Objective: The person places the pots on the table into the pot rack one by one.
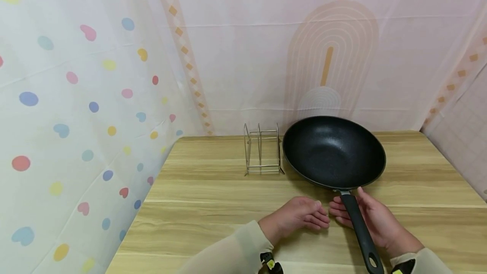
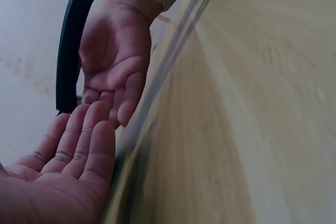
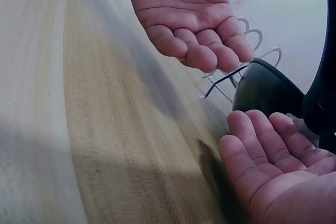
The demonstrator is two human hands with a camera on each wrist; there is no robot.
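Note:
A black frying pan [image 1: 335,151] stands on the wooden table, its long dark handle [image 1: 359,231] reaching toward the front edge. Under that handle passes my right hand [image 1: 382,223], palm turned inward, fingers loosely extended and thumb up on the right side. My left hand [image 1: 298,217] hovers left of the handle with relaxed fingers, holding nothing. Its fingertips come close to those of the right hand. Seen from the left wrist, both palms face up, the right hand [image 2: 118,51] beside the handle [image 2: 79,40]. From the right wrist, the pan's dark side [image 3: 268,90] shows behind the fingers.
A wire rack [image 1: 262,166] with upright loops stands at the back, just left of the pan. Behind the wooden table [image 1: 201,206] hangs a patterned cloth [image 1: 243,67]; a dotted cloth [image 1: 87,138] borders the left side.

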